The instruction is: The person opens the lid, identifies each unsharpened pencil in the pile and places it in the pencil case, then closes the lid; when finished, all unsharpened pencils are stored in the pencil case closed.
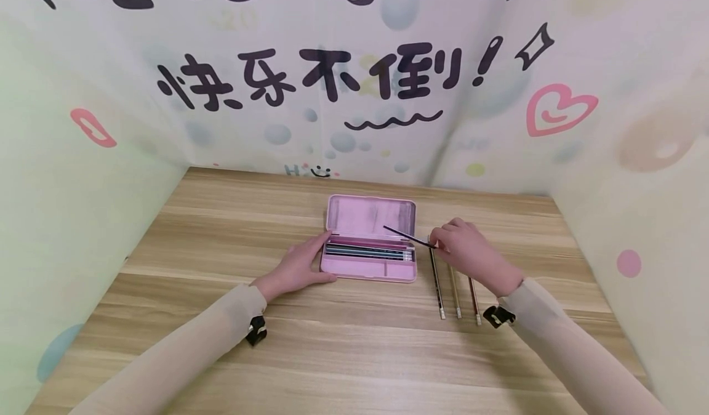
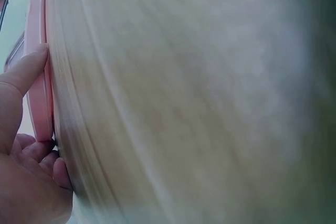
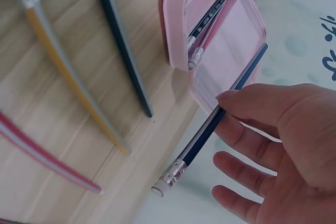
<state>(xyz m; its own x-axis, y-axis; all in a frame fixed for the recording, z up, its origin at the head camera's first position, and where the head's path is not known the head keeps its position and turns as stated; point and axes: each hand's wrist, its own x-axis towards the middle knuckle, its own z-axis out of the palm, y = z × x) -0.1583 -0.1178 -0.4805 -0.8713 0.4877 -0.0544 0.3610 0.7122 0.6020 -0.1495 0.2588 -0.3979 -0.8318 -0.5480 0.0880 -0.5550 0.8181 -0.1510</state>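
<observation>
Right hand point(image 1: 471, 252) is pinching a dark pencil point(image 1: 407, 235) over the open pink case point(image 1: 370, 242); left hand point(image 1: 296, 267), fingers straight, is bracing it at frame centre. Next: lowering it in alongside the others.

One pink case point(image 1: 370, 271), roughly eight pencils point(image 1: 436, 279) in all.

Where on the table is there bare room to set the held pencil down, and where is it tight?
Bare wood: the wide strip of table in front of the pencil case, between both sleeves, and the stretch left of the left hand. Crowded: right of the case, where three loose pencils lie under the right hand holding the dark pencil.
</observation>
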